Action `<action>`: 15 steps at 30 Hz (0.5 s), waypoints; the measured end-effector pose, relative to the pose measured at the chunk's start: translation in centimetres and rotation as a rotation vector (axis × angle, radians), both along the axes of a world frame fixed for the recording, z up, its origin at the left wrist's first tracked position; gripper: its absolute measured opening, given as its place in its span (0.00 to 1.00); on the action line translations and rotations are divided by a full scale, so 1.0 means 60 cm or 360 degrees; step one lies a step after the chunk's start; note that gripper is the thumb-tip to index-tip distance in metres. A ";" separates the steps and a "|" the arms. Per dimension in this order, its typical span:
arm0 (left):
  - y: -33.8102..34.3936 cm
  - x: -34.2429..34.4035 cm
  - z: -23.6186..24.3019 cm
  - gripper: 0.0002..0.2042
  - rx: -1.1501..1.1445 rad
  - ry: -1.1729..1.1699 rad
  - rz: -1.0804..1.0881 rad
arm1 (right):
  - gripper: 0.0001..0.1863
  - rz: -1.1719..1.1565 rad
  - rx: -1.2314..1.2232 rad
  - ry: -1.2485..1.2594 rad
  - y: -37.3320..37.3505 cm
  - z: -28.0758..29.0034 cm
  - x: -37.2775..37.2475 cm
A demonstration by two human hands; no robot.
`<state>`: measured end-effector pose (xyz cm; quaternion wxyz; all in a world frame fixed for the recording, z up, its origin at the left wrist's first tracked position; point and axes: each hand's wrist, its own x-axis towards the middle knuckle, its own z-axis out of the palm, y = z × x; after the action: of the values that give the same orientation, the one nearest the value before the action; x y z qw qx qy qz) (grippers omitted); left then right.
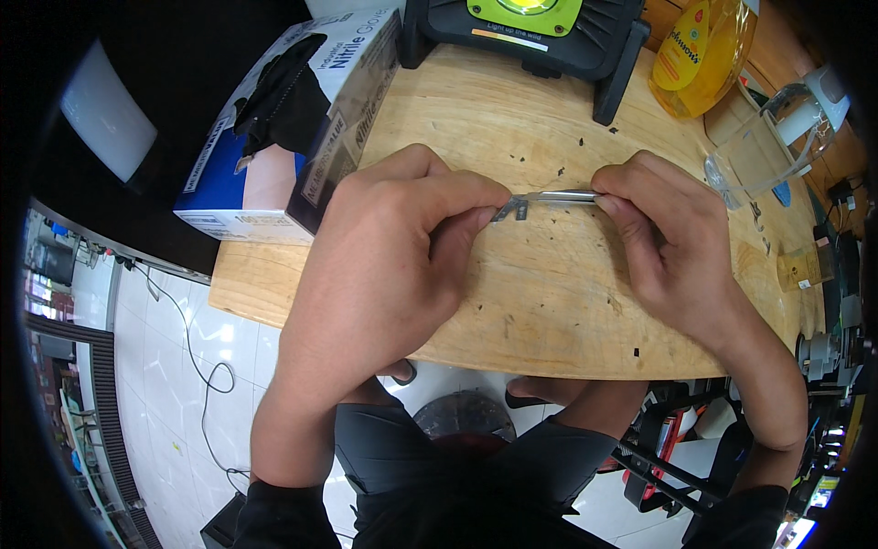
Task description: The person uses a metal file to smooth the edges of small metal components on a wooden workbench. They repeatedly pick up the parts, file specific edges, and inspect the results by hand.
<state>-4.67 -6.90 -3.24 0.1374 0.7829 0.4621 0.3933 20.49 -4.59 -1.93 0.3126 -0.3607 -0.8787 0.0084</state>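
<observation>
My left hand (389,261) pinches a small dark grey, flat piece (519,209) between thumb and forefinger above the wooden table (540,320). My right hand (668,242) grips a slim silver metal tool (572,197) with thumb and bent fingers. The tool's thin tip reaches left to my left fingertips and lies over the grey piece. Whether it cuts into or only touches the piece, I cannot tell. Several tiny dark scraps are scattered on the wood around both hands.
A glove box (256,210) with black gloves is at back left. A green-and-black lamp (613,64) stands at the back, beside a yellow liquid bottle (686,82) and a clear container (750,156). An amber container (800,267) sits at right. A cable (187,334) crosses the tiled floor.
</observation>
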 end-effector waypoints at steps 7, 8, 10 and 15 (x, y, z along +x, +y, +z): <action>0.000 0.000 0.000 0.09 0.0011 -0.0003 0.0019 | 0.05 0.0037 0.0053 -0.0030 -0.002 0.002 0.005; 0.000 0.000 0.000 0.09 0.0006 0.0000 0.0020 | 0.05 0.0012 0.0046 -0.0025 -0.003 0.002 0.005; 0.001 -0.001 -0.001 0.08 0.0016 0.0011 0.0023 | 0.05 -0.0037 0.0029 -0.0011 -0.004 0.001 0.002; 0.001 -0.001 -0.001 0.08 0.0025 0.0023 0.0011 | 0.05 -0.0056 0.0027 -0.0010 -0.004 0.001 0.002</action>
<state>-4.73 -6.82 -3.29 0.1265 0.7852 0.4626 0.3917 20.62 -4.83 -1.88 0.3130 -0.3733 -0.8733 -0.0057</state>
